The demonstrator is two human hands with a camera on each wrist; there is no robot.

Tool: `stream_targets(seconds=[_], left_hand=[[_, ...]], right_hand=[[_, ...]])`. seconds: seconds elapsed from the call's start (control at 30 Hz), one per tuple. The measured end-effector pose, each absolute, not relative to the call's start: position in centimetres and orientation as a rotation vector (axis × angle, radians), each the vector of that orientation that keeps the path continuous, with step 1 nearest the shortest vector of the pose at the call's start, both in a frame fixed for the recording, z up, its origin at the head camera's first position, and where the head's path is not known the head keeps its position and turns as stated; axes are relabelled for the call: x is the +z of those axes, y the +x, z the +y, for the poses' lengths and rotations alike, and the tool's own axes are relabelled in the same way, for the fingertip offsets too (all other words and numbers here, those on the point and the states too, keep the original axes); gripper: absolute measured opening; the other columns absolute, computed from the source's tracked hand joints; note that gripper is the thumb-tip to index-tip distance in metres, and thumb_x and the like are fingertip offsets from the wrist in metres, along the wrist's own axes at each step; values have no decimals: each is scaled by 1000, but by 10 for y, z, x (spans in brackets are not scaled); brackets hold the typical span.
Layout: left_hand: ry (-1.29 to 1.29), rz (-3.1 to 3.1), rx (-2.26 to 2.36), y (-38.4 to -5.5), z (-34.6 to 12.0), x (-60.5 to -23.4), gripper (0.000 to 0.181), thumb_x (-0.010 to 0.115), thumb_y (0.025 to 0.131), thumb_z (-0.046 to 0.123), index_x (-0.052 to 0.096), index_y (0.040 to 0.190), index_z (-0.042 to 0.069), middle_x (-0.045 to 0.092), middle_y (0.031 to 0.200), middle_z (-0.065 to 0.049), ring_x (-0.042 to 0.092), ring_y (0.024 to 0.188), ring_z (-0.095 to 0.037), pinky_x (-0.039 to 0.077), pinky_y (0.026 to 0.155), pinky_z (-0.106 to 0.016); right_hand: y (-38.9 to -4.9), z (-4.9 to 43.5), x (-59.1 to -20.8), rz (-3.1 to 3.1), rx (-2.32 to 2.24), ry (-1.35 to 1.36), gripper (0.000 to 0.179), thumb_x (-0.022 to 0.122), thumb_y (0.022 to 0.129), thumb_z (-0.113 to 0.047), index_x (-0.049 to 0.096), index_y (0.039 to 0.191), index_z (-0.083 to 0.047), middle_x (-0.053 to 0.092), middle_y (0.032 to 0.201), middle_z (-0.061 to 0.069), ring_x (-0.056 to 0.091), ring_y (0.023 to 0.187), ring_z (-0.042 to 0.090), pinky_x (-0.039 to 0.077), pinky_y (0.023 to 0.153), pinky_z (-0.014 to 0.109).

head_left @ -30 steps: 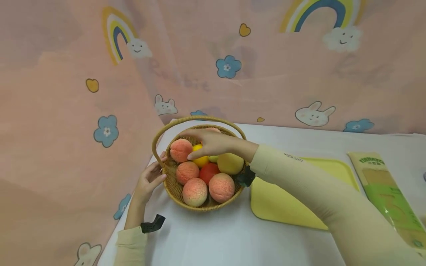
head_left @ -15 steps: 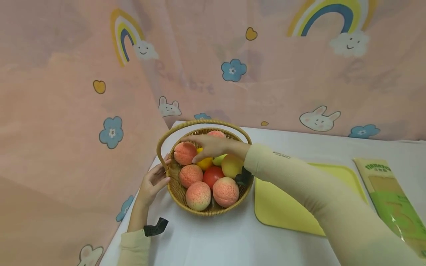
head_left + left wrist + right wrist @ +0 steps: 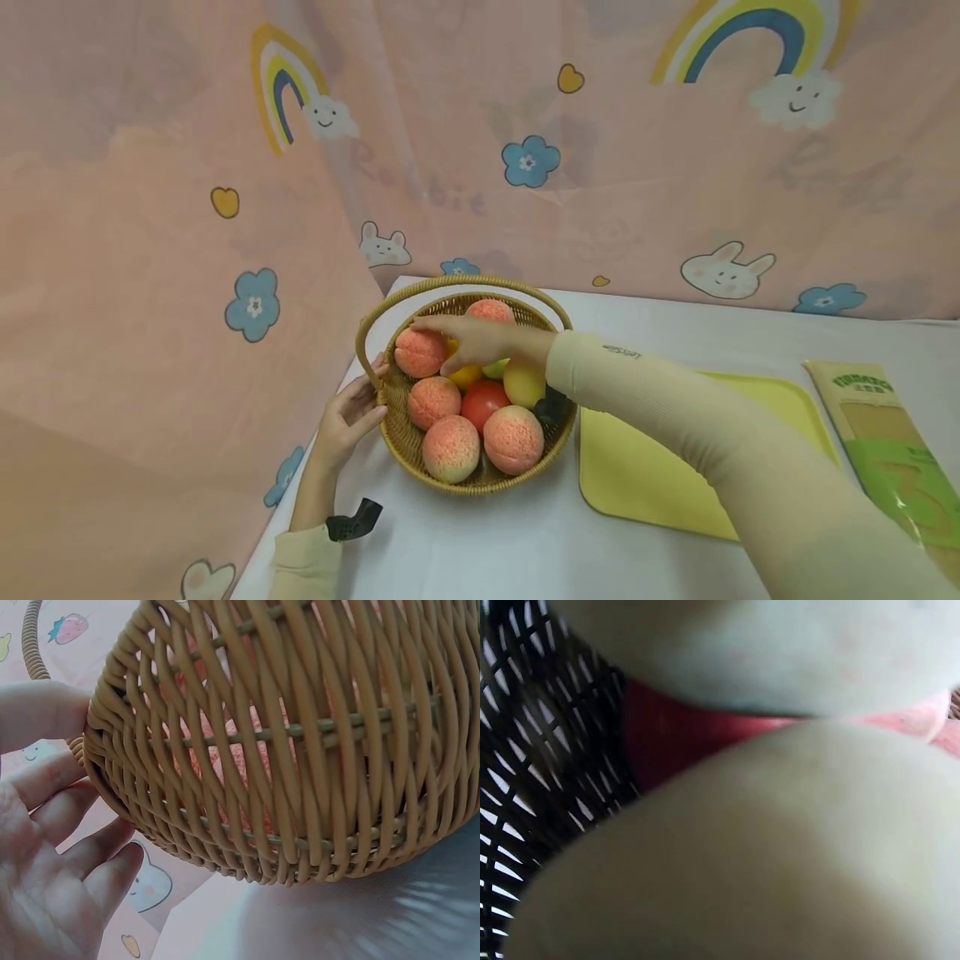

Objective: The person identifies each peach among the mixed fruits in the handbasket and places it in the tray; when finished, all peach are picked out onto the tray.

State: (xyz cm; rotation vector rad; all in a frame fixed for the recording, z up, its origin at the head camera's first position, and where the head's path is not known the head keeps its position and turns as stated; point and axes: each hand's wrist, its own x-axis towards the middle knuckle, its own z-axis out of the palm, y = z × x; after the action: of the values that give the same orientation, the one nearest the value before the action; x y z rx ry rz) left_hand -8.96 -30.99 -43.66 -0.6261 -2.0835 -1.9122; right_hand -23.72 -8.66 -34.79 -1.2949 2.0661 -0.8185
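Observation:
A wicker basket point(image 3: 480, 489) of fruit stands on the white table. My left hand point(image 3: 341, 427) grips its left rim by the foot of the arched handle point(image 3: 465, 282); in the left wrist view the thumb and fingers meet the woven edge. My right hand point(image 3: 476, 340) reaches inside from the right, its fingers along the far side of the upper-left peach point(image 3: 420, 353) and its thumb at the peach's right side. Around it lie several more peaches point(image 3: 452, 450), a red round fruit point(image 3: 484, 403), a yellow fruit point(image 3: 468, 378) and a yellow-green fruit point(image 3: 524, 383). Blurred pale rounded surfaces fill the right wrist view.
Right of the basket lies a yellow tray point(image 3: 645, 475), partly under the right forearm. Farther right is a green and tan packet point(image 3: 885, 442). A pink patterned cloth point(image 3: 450, 150) hangs behind and to the left of the table.
The scene has shifted slightly right and down in the head view. My right hand has settled a little lower over the upper-left peach. My left hand keeps its place on the rim.

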Motion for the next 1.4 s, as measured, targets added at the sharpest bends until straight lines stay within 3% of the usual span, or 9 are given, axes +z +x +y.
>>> stream_targets(seconds=[0.33, 0.57, 0.9, 1.1, 1.4], left_hand=[[-596, -2094, -1891, -86, -306, -437, 49, 51, 82, -19, 39, 129, -22, 23, 146, -38, 40, 135, -11, 37, 107, -21], [-619, -2089, -1872, -85, -304, -437, 48, 51, 82, -19, 39, 129, -22, 24, 145, -38, 40, 136, -12, 37, 107, -22], [-593, -2107, -1833, -86, -304, -435, 48, 51, 81, -20, 40, 128, -23, 24, 145, -39, 40, 135, -10, 36, 107, -20], [-585, -2102, -1839, -86, -305, -435, 48, 51, 81, -20, 40, 128, -23, 23, 145, -40, 41, 134, -9, 37, 107, -20], [-572, -2127, -1831, -87, -307, -436, 49, 51, 81, -19, 40, 129, -22, 24, 146, -38, 41, 134, -10, 37, 107, -20]], right_hand=[[-235, -92, -366, 2104, -935, -1363, 74, 64, 81, 9, 37, 146, -14, 28, 155, 4, 23, 143, 20, 24, 118, 38], [-237, -93, -367, 2247, -799, -1525, 72, 68, 81, 4, 39, 144, -12, 37, 150, 5, 30, 140, 22, 29, 115, 40], [-240, -98, -370, 2288, -720, -1536, 77, 70, 81, 1, 35, 147, -17, 37, 148, 4, 33, 137, 21, 31, 114, 40], [-241, -100, -371, 2318, -743, -1562, 73, 73, 80, -3, 41, 143, -17, 43, 141, 5, 39, 132, 21, 34, 112, 40], [-239, -97, -368, 2318, -839, -1527, 69, 77, 78, -11, 43, 139, -10, 41, 139, 11, 43, 127, 23, 41, 106, 37]])
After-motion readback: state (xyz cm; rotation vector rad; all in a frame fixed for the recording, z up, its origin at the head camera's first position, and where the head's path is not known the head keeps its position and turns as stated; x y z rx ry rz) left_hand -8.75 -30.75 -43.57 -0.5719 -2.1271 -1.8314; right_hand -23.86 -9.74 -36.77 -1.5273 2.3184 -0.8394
